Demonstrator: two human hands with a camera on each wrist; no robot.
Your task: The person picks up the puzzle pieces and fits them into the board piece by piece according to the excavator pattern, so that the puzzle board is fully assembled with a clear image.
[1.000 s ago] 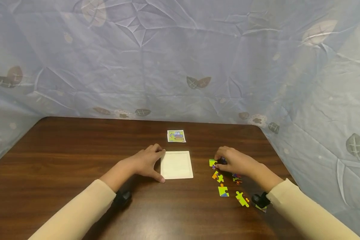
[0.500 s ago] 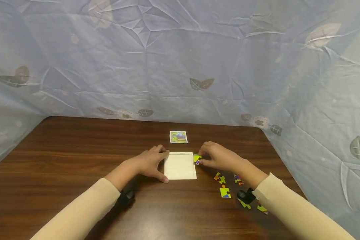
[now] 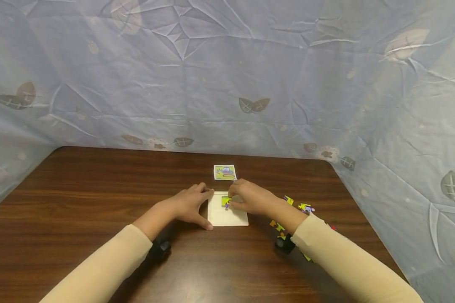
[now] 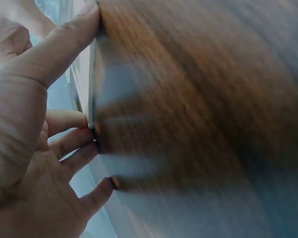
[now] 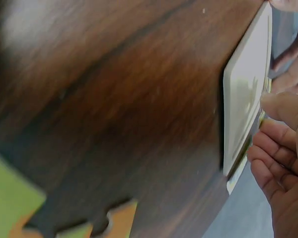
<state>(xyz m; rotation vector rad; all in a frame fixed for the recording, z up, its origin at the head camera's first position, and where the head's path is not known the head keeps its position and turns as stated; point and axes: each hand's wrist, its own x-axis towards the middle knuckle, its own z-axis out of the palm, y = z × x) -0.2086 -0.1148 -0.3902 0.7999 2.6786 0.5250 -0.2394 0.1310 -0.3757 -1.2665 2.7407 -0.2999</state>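
Observation:
In the head view a shallow white puzzle tray (image 3: 220, 216) lies on the table. My left hand (image 3: 189, 207) is at its left side, thumb at the near corner and index finger at the far corner. In the left wrist view the thumb (image 4: 64, 47) is against the tray's edge, while the other fingertips rest on the table beside it. My right hand (image 3: 252, 198) pinches a green and yellow jigsaw piece (image 3: 225, 201) over the tray's upper middle. Its fingers partly cover the piece.
A small picture card (image 3: 225, 172) of a vehicle lies behind the tray. Several loose jigsaw pieces (image 3: 288, 200) are scattered on the table (image 3: 98, 189) to the right, partly hidden beneath the right forearm. A patterned cloth (image 3: 212, 75) hangs along the back and right.
My right hand has picked up the jigsaw piece from the right side and carried it left over the tray. My left hand has stayed at the tray's left edge.

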